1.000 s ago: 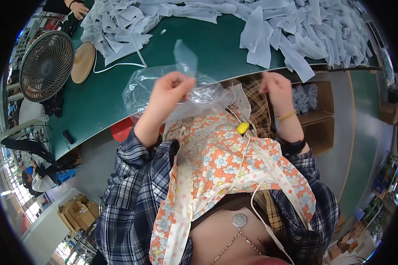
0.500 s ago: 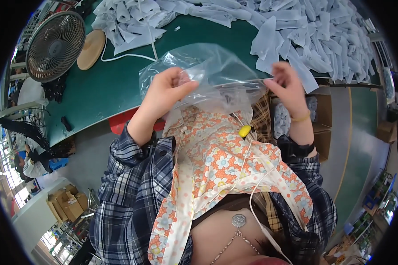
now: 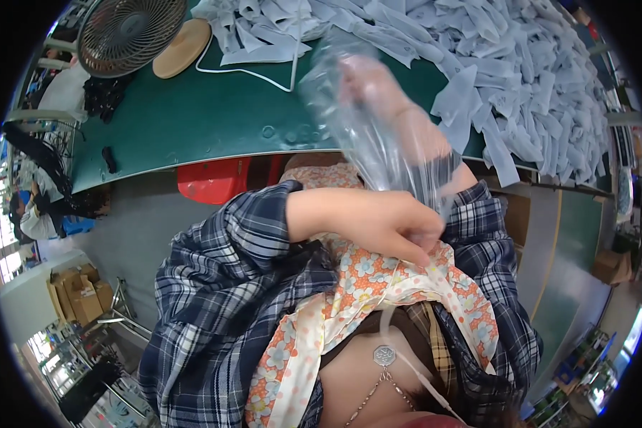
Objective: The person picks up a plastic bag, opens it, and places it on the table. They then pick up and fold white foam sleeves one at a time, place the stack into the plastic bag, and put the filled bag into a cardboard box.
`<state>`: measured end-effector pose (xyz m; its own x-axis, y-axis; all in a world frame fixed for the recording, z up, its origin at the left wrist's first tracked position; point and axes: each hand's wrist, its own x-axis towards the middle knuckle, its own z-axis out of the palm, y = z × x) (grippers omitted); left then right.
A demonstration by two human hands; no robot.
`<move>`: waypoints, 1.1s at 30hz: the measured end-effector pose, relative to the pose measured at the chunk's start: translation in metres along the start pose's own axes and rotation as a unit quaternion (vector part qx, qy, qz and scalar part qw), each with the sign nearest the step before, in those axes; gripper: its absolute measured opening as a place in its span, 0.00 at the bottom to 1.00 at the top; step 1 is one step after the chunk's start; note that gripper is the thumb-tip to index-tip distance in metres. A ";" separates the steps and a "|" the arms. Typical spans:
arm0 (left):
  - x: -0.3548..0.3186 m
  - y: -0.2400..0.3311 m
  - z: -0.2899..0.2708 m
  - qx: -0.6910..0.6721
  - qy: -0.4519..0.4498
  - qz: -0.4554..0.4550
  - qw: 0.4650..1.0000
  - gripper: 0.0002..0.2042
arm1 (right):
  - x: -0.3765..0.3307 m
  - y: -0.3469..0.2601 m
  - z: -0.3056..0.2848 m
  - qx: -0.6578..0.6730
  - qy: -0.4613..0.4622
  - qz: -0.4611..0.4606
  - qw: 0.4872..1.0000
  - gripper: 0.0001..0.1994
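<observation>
A clear plastic bag [image 3: 360, 139] is drawn over my right hand [image 3: 367, 82] and much of that forearm, above the green table. Through the film my right hand looks blurred, so its fingers do not show clearly. My left hand [image 3: 399, 228] is in front of my chest, its fingers closed on the bag's open edge near my right forearm. Below the left hand is my flowered apron [image 3: 367, 274], with a white cord running down over it.
Pale, flat packets [image 3: 528, 93] lie heaped over the back and right of the green table [image 3: 214, 118]. At the back left stand a fan [image 3: 132, 32] and a round wooden disc [image 3: 182, 50]. A white cable [image 3: 246, 73] crosses the tabletop. Below the table edge is a red stool [image 3: 214, 180].
My right hand has gone inside the bag, reaching up and to the left. My left hand has come down and right toward my chest, pulling the bag's edge along the right forearm.
</observation>
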<state>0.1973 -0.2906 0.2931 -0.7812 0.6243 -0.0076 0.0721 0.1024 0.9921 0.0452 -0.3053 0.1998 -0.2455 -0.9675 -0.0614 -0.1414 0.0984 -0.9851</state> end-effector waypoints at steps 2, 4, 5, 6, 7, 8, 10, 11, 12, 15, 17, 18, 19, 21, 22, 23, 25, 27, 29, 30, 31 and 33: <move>-0.021 -0.006 -0.008 -0.087 0.024 -0.051 0.995 0.08 | 0.006 0.018 -0.020 0.398 0.075 0.098 0.909 0.31; -0.045 -0.015 -0.015 -0.038 0.181 -0.042 0.982 0.10 | -0.004 0.017 -0.017 0.479 0.002 0.072 0.875 0.32; -0.058 -0.023 -0.019 0.059 0.319 -0.003 0.946 0.11 | -0.014 0.013 -0.012 0.551 -0.067 0.046 0.830 0.32; -0.070 -0.037 -0.031 0.247 0.510 -0.012 0.824 0.12 | -0.019 0.012 -0.006 0.617 -0.138 0.022 0.774 0.32; -0.081 -0.050 -0.041 0.414 0.655 -0.020 0.631 0.13 | -0.022 0.012 0.002 0.617 -0.144 0.023 0.773 0.32; -0.089 -0.057 -0.040 0.417 0.657 -0.023 0.628 0.13 | -0.026 0.010 0.013 0.654 -0.196 0.054 0.729 0.33; -0.100 -0.069 -0.036 -0.134 0.731 -0.061 0.666 0.14 | -0.035 0.004 0.035 0.689 -0.243 0.085 0.678 0.33; -0.110 -0.078 -0.036 -0.134 0.731 -0.065 0.666 0.14 | -0.037 0.001 0.048 0.675 -0.279 0.113 0.674 0.33; -0.123 -0.088 -0.038 -0.130 0.702 -0.118 0.690 0.13 | -0.040 0.001 0.054 0.659 -0.313 0.140 0.669 0.33; -0.180 -0.096 -0.062 -0.144 0.647 -0.208 0.719 0.12 | -0.051 0.010 0.046 0.476 -0.254 0.178 0.823 0.29; -0.240 -0.101 -0.099 -0.114 0.656 -0.235 0.708 0.12 | -0.059 0.016 0.035 0.377 -0.201 0.195 0.883 0.28; -0.283 -0.116 -0.113 -0.066 0.668 -0.267 0.692 0.13 | -0.061 0.019 0.032 0.356 -0.183 0.215 0.891 0.24; -0.315 -0.124 -0.122 -0.021 0.679 -0.283 0.677 0.15 | -0.067 0.021 0.025 0.338 -0.160 0.232 0.898 0.21; -0.362 -0.124 -0.134 -0.048 0.708 -0.307 0.634 0.19 | -0.092 0.017 0.021 0.326 -0.126 0.258 0.901 0.17; -0.370 -0.125 -0.143 -0.118 0.728 -0.311 0.600 0.22 | -0.101 0.017 0.018 0.234 -0.044 0.201 0.950 0.15; -0.355 -0.120 -0.151 -0.123 0.717 -0.312 0.611 0.22 | -0.112 0.018 0.015 0.137 0.046 0.146 0.979 0.13; -0.338 -0.101 -0.155 -0.050 0.735 -0.453 0.502 0.28 | -0.134 0.018 0.003 -0.163 0.239 0.007 0.957 0.11; -0.398 -0.125 -0.142 0.048 0.760 -0.440 0.476 0.28 | -0.158 0.018 -0.022 -0.402 0.383 -0.061 0.829 0.16; -0.451 -0.152 -0.132 0.246 0.779 -0.396 0.420 0.30 | -0.169 0.025 -0.033 -0.449 0.440 -0.038 0.777 0.19; -0.415 -0.143 -0.141 0.244 0.772 -0.395 0.433 0.30 | -0.170 0.025 -0.032 -0.490 0.438 0.028 0.753 0.21; -0.370 -0.143 -0.128 0.344 0.754 -0.400 0.392 0.28 | -0.171 0.024 -0.030 -0.526 0.432 0.093 0.727 0.22; -0.300 -0.100 -0.100 0.538 0.694 -0.390 0.278 0.25 | -0.160 0.022 -0.022 -0.555 0.423 0.155 0.699 0.24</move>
<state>0.3618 -0.5655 0.2088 -0.2526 -0.7363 0.6277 -0.8936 0.4263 0.1404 0.0606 -0.1433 0.1911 -0.8431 -0.4206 0.3352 -0.4968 0.8477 -0.1859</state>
